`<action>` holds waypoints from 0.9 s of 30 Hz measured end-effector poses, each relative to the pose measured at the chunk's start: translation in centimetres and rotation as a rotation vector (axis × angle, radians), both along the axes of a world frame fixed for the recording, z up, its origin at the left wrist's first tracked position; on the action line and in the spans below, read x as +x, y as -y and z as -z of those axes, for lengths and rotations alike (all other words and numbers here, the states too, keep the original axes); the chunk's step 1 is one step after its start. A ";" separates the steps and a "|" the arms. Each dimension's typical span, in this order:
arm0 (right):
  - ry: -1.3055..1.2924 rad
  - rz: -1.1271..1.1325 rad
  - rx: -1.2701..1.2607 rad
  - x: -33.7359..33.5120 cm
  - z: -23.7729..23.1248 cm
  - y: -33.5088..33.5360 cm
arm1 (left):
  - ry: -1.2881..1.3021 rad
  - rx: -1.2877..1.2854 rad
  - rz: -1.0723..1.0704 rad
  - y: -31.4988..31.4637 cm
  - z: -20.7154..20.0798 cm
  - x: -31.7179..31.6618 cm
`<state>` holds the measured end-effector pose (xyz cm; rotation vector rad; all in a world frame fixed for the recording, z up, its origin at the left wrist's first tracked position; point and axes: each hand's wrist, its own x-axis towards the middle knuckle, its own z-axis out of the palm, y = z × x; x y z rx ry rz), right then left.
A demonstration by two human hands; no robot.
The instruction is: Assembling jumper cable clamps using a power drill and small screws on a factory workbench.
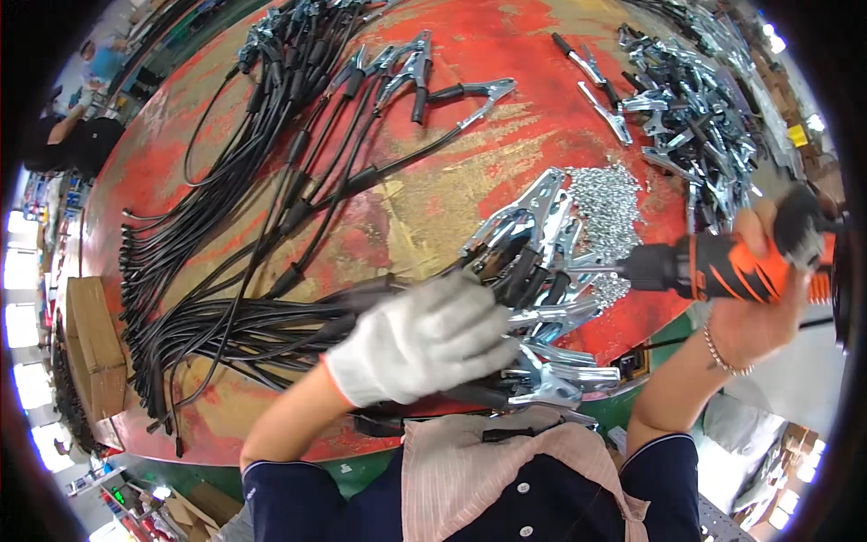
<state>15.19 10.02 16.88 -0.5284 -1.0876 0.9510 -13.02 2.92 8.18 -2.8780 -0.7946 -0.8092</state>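
Observation:
My left hand (432,341), in a white knit glove, is curled over the near pile of silver spring clamps (553,379) and black cables (244,327). Its fingers are bent and slightly blurred, and whatever they grip is hidden beneath them. My bare right hand (768,318) is closed around an orange and black power drill (733,268). The drill lies level, its thin bit pointing left and reaching the clamps with black grips just beyond my gloved fingers. Right behind the bit spreads a heap of small silver screws (607,212).
More cables with clamps (289,68) lie at the far left of the round red, worn table (361,226). A big heap of loose clamps (695,126) covers the far right. A cardboard box (95,348) stands by the left edge. Another person (77,135) is at the upper left.

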 end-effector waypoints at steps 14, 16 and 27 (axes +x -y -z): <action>-0.144 -0.335 0.127 1.7 -0.9 1.3 | 0.253 0.095 -0.140 -0.5 3.4 2.6; -0.245 -0.349 0.135 2.2 -1.5 1.5 | 0.312 0.119 -0.142 -0.2 3.4 2.4; -0.284 -0.344 0.153 3.1 -2.3 1.5 | 0.391 -0.028 -0.148 0.7 4.1 0.9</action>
